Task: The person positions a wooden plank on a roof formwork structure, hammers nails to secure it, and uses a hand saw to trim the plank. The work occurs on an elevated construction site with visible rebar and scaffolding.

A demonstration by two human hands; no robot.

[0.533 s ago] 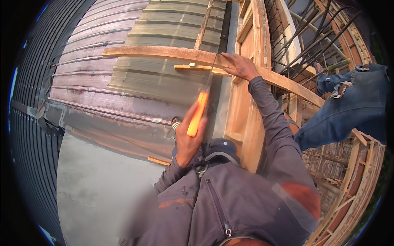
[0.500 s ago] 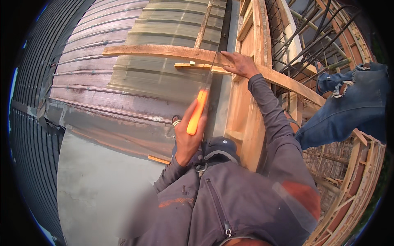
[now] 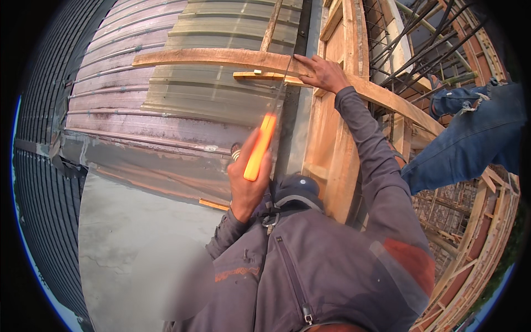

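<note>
Here, near the centre of the dial, the left hand (image 3: 247, 189) has its grip clamped on the orange-handled handsaw (image 3: 261, 143), whose thin, blurred blade points between 12 and 1 o'clock. The blade meets the long wooden plank (image 3: 243, 56), which arcs from about 10 o'clock through 12 to nearly 3. At 1 o'clock the right hand (image 3: 327, 76) rests on that plank, fingertips just beside the blade; whether its grip closes around the edges, I cannot tell. A narrow batten (image 3: 246, 76) lies near the plank on its 6 o'clock side, and a rough wooden pole (image 3: 270, 30) reaches it from 12. Olive ribbed roofing (image 3: 215, 91) spreads at 11 o'clock, pinkish-purple ribbed roofing (image 3: 113, 91) at 10, and a smooth grey slab (image 3: 124, 232) at 8. Wooden formwork (image 3: 326, 138) stands at 2 o'clock, with dark reinforcing bars (image 3: 440, 23) beyond it. Another person's leg in blue jeans (image 3: 467, 146) comes in at 3 o'clock.
</note>
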